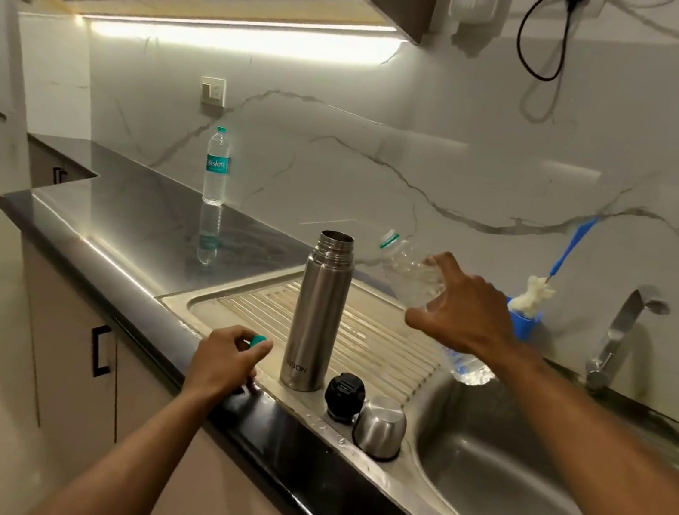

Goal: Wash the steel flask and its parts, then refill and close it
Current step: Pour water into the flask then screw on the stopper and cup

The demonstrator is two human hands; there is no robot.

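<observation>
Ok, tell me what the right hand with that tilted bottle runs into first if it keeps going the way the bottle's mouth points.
Most likely the steel flask: the right hand aims the plastic bottle up-left at the flask's open neck. Depth is unclear from this view, so it could pass behind.

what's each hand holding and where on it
Right hand grips the tilted plastic bottle around its middle, neck toward the flask. Left hand pinches the teal cap in its fingertips.
</observation>
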